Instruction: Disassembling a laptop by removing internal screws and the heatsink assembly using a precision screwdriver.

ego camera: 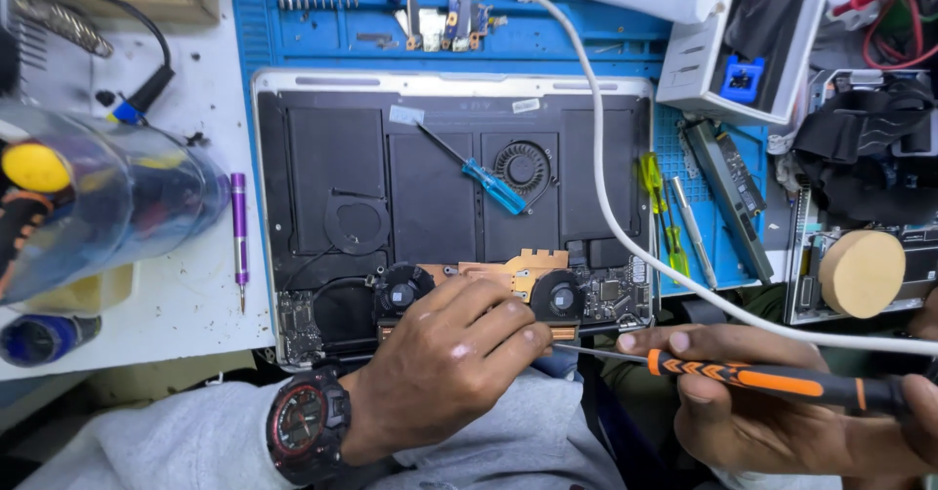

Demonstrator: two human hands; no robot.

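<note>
Right hand (782, 402) grips an orange-and-black screwdriver (762, 378), its tip at the near edge of the open laptop (449, 207); left hand (449, 353), holding nothing, rests fingertips by the right fan (559, 298). Best keep the tip level and steady.

Grey sleeve (176, 441) and a black-and-red wristwatch (305, 422) on the left arm.

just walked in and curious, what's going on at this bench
A person is working on an opened laptop lying on a blue mat. The left hand rests on the board by the copper heatsink and two fans. The right hand holds a black and orange screwdriver, tip pointed at the laptop's near edge. A blue screwdriver lies inside the case.
</note>
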